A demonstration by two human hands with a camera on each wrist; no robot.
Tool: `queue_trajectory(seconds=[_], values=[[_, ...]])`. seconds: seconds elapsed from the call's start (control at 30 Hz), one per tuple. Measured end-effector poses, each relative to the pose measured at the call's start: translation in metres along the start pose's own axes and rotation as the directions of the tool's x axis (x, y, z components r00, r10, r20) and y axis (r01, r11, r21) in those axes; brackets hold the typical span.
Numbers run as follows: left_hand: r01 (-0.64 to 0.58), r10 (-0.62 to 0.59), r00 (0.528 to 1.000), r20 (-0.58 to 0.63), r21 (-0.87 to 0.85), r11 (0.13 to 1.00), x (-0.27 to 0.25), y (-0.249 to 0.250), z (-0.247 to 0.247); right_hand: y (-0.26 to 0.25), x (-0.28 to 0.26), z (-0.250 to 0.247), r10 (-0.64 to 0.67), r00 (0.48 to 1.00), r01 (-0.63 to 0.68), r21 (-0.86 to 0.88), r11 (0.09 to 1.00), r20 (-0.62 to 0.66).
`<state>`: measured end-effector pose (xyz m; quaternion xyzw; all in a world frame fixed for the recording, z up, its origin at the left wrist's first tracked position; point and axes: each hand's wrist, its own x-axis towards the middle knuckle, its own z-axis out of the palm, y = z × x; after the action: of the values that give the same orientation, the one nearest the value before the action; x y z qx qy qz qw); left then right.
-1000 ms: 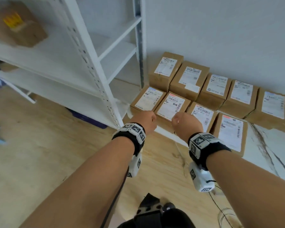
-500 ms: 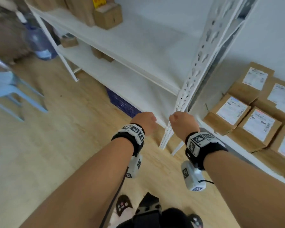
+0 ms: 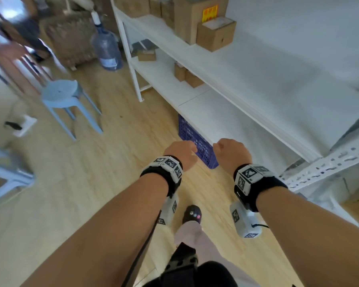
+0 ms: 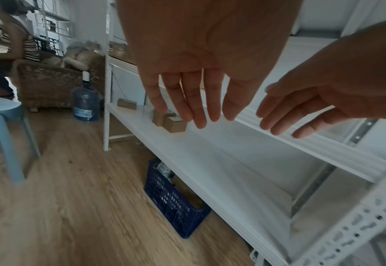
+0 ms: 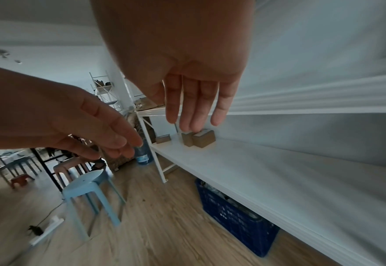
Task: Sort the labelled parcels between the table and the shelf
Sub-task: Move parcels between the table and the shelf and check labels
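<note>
1. Standing in a tight pair on the lower board of the shelf [image 3: 232,119], toward its far end, two small cardboard parcels [image 5: 199,138] touch side by side; the pair runs along the shelf length.
2. A larger box [image 3: 216,33] sits on the upper board.
3. Left hand [image 4: 199,59] and right hand [image 5: 187,59] hang in front of the shelf, fingers straight, holding nothing.
4. A blue crate [image 3: 197,143] sits under the shelf.

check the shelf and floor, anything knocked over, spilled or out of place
Nothing stands out. The small cardboard boxes sit upright on the lower shelf board, the blue crate stands square under it, and the water jug is upright on the floor. Both hands are empty.
</note>
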<state>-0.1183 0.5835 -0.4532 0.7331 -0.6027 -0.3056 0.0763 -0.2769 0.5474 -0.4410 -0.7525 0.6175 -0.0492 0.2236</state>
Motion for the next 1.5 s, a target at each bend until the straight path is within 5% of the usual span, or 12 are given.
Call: queue_trajectory(seconds=[0.53,0.93,1.5], values=[[0.094,-0.096,0.99,-0.106,-0.022,0.995,0.194,-0.097,-0.175,-0.162,0.263,-0.001,-0.185,0.983,0.185,-0.017,0.983,-0.002],[0.099,-0.108,0.981,-0.163,-0.059,0.993,0.293,-0.163,-0.284,-0.267,0.39,-0.003,-0.199,0.98,0.199,-0.039,0.979,0.002],[-0.164,0.183,0.969,-0.167,0.117,0.979,0.452,-0.301,-0.538,-0.505,0.56,-0.024,0.021,0.965,-0.037,-0.057,0.998,-0.26]])
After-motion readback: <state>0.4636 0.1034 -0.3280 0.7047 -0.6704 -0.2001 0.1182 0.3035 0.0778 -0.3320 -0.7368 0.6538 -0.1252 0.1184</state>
